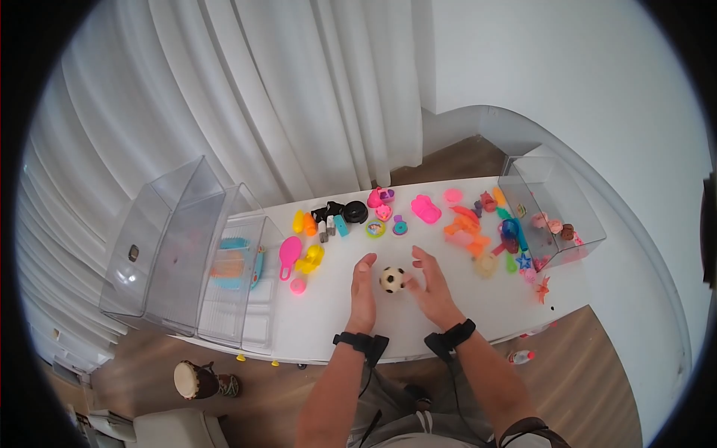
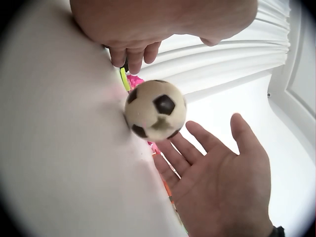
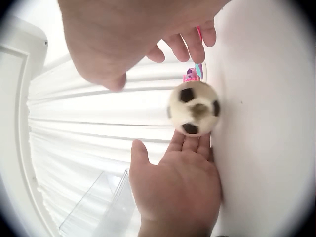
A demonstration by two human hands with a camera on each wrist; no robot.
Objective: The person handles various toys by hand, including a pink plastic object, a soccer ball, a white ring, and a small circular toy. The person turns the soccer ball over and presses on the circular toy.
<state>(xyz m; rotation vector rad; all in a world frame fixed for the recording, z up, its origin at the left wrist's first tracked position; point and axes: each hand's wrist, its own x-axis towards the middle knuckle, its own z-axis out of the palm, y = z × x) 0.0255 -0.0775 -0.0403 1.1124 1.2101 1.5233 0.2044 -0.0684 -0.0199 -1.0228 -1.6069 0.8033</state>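
A small toy soccer ball [image 1: 392, 280], cream with black patches, sits on the white table [image 1: 336, 325] between the two hands. On its left, my left hand [image 1: 363, 295] stands on edge, palm toward the ball and fingers straight. Opposite it, my right hand [image 1: 435, 293] faces in with fingers spread and relaxed. In the left wrist view, the ball [image 2: 155, 109] has a dented star-shaped mark, and the right hand [image 2: 222, 182] is beyond it. The right wrist view has the ball [image 3: 194, 108] slightly blurred, close to the left hand's fingers [image 3: 190, 144]. Neither hand grips anything.
Clear plastic boxes [image 1: 175, 261] stand at the table's left, another clear box [image 1: 560, 209] at the right. Toys line the back, including a pink hand mirror [image 1: 290, 254], yellow ducks [image 1: 310, 259], a black round pot [image 1: 355, 212] and orange pieces [image 1: 467, 228]. A drum [image 1: 193, 379] stands on the floor.
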